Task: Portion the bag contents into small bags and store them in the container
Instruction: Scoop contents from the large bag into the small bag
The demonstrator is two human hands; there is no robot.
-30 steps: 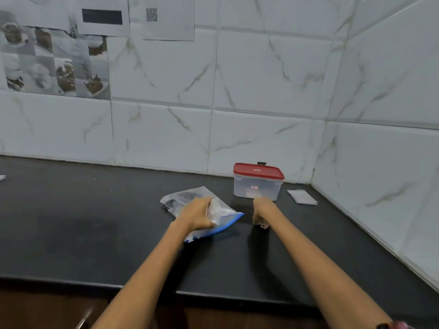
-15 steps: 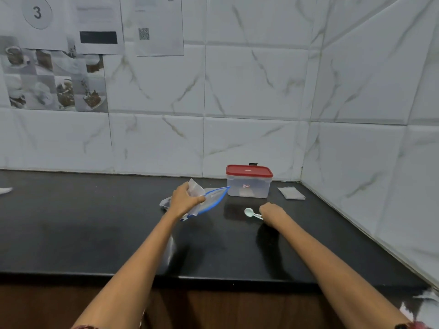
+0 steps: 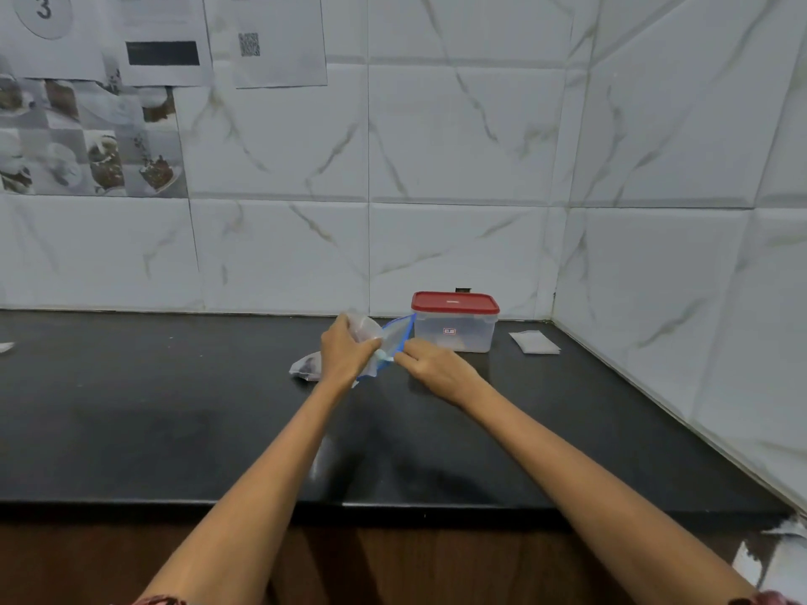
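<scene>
Gripping the zip bag [image 3: 395, 338], left hand [image 3: 345, 355] and right hand's [image 3: 436, 369] fingers, beside red-lidded container [image 3: 454, 327] and small bags [image 3: 533, 342].

We stood in what looked like a home kitchen. A dark stone countertop [image 3: 174, 408] ran from nine o'clock across to a corner at about two o'clock, with brown wood cabinet fronts [image 3: 393, 561] below its edge. White marble-veined tiles [image 3: 458, 137] covered both walls where they met. At ten o'clock a decorative tile panel [image 3: 87, 137] showed cups and desserts (very much kitchen decor). Above it hung printed sheets [image 3: 270, 37], one with a code square and one numbered three. A red-lidded food container [image 3: 454, 323] sat at twelve o'clock near the corner.
</scene>
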